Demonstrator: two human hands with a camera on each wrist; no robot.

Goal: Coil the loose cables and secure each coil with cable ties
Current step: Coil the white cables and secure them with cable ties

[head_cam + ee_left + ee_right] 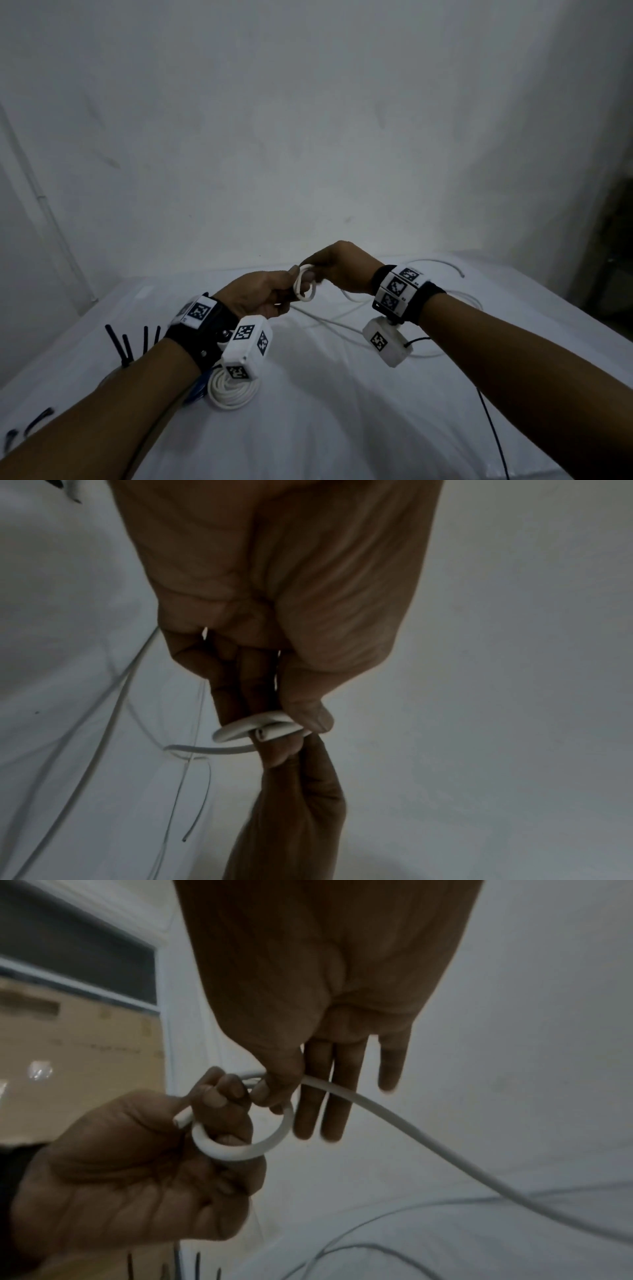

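Both hands (287, 287) pinching white cable (305, 286) loop.

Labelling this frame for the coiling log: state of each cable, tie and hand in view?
Loose white round cable: first small loop formed, rest trailing uncoiled on the table.
Finished white cable coil: wound, lying on the white cloth.
Black plastic cable ties: unused, on the table.
Left hand: grips the loop.
Right hand: pinches the cable.

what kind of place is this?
Likely a makeshift recording setup, not a workshop: a table under a white cloth, a bare white wall behind, and a cardboard box nearby.
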